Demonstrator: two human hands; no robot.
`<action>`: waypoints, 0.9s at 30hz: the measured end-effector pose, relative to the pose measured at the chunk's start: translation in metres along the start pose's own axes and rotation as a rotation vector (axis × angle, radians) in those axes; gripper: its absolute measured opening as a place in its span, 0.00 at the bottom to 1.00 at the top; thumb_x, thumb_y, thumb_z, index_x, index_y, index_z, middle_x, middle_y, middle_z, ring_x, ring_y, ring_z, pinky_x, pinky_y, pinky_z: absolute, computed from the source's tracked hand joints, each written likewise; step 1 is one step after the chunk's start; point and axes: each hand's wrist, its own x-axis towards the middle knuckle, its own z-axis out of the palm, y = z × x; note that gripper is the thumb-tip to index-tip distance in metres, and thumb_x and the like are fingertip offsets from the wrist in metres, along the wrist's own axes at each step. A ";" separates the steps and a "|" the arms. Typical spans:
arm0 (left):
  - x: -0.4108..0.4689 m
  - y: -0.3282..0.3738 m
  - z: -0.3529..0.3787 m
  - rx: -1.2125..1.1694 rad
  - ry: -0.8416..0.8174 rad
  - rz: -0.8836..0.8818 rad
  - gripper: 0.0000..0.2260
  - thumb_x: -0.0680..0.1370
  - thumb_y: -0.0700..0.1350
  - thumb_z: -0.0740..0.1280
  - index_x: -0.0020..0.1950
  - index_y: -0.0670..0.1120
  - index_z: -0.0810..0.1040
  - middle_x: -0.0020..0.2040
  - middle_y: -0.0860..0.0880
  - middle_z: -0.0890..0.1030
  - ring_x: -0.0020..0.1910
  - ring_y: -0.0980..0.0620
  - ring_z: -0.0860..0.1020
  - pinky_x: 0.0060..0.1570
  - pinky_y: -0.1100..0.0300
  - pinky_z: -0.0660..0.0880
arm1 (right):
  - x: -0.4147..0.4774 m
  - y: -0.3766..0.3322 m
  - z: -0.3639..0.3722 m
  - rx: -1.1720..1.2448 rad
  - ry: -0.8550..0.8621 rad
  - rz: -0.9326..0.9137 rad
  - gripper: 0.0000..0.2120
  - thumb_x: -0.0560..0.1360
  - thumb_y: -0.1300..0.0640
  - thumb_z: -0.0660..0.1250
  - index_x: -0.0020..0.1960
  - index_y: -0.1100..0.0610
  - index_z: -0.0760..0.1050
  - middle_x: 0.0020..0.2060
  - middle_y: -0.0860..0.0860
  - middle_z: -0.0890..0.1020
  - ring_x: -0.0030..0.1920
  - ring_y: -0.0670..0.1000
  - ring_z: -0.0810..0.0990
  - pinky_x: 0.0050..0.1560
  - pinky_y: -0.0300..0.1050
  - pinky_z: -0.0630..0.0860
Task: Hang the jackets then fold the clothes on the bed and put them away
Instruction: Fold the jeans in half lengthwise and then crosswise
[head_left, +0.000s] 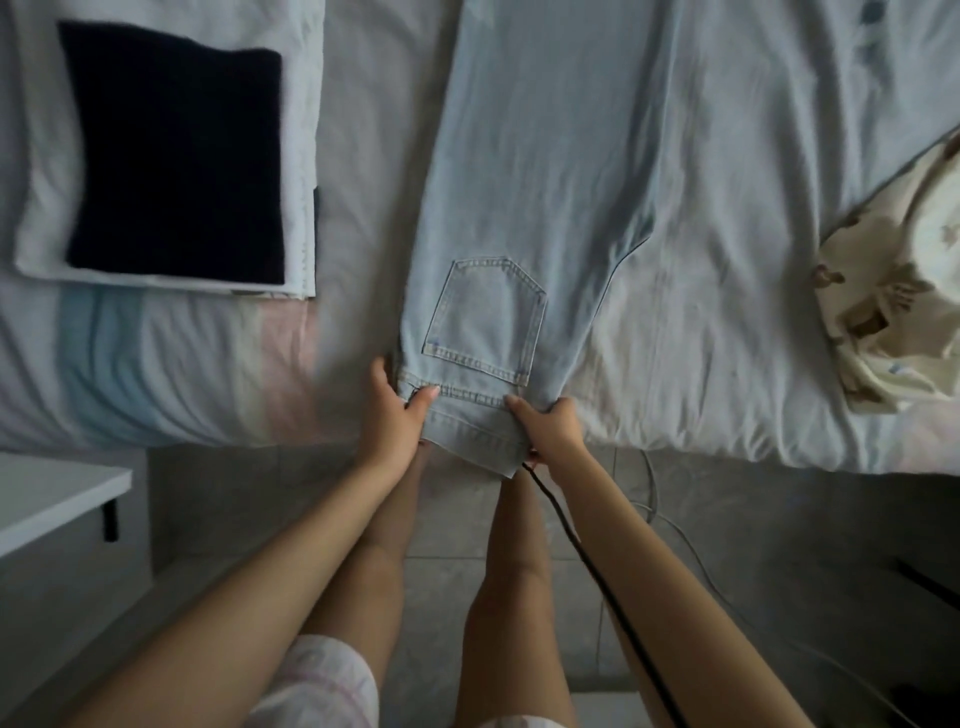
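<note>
**Both hands grip the waistband of pale jeans at the bed's edge**

The light-blue jeans (535, 182) lie flat on the bed (753, 322), apparently folded lengthwise, with the legs running away from the person towards the top of the view. One back pocket (485, 317) faces up. The waistband end hangs slightly over the near edge of the mattress.

The left hand (392, 415) grasps the waistband at its left corner, thumb on top of the denim and fingers curled underneath. The right hand (548, 428) grasps the right corner the same way, thumb pressed on the fabric and fingers tucked below the hem. Both forearms reach forward from the bottom of the view.

To the left of the jeans and apart from them, a folded dark navy garment (176, 156) sits on top of a folded white garment (39, 182), making a neat stack on the bed. At the right edge, well apart from the jeans, lies a crumpled cream garment with a brown print (904, 270). The sheet is white, with faint blue and pink bands near the left front.

Below the mattress is a grey tiled floor (779, 535), where the person's bare legs stand. A thin black cable (587, 561) runs along the right forearm. The corner of a white worktop (47, 493) shows at the left.
</note>
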 end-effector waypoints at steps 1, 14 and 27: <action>-0.006 0.008 -0.003 0.023 0.018 0.057 0.36 0.74 0.50 0.71 0.76 0.51 0.54 0.72 0.53 0.64 0.66 0.54 0.69 0.65 0.56 0.69 | -0.002 -0.001 -0.002 0.017 -0.005 -0.025 0.27 0.71 0.51 0.74 0.62 0.59 0.63 0.58 0.54 0.76 0.55 0.56 0.78 0.53 0.55 0.79; 0.042 0.243 -0.045 -0.249 -0.215 0.206 0.14 0.76 0.46 0.68 0.62 0.50 0.75 0.38 0.51 0.78 0.26 0.60 0.75 0.21 0.68 0.70 | -0.031 -0.161 -0.128 0.475 -0.059 -0.379 0.09 0.78 0.58 0.60 0.44 0.58 0.77 0.35 0.53 0.80 0.33 0.48 0.80 0.34 0.40 0.77; 0.180 0.212 0.010 0.178 0.058 0.262 0.24 0.72 0.42 0.73 0.63 0.37 0.70 0.59 0.39 0.77 0.58 0.43 0.76 0.56 0.52 0.72 | 0.087 -0.191 -0.089 -0.221 0.232 -0.556 0.23 0.75 0.49 0.69 0.61 0.61 0.66 0.48 0.53 0.73 0.50 0.53 0.74 0.46 0.44 0.67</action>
